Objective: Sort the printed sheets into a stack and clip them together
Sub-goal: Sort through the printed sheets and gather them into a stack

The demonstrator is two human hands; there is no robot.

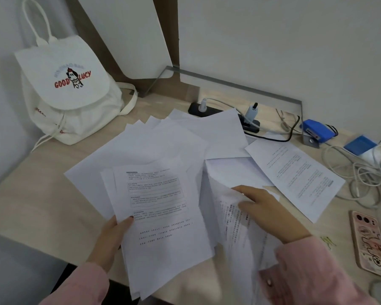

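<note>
On the pale wood desk (42, 194), both hands grip thin printed sheets — left hand (110, 238) flat ones (163, 216), right hand (271, 214) a curling one (235, 219).

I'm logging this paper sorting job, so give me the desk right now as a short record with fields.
left hand: holding a bunch of printed sheets
right hand: gripping a bent sheet
loose sheets: fanned out, unstacked
lone sheet: flat, to the right
clip: none seen
phone: right edge of desk
bag: back left
</note>
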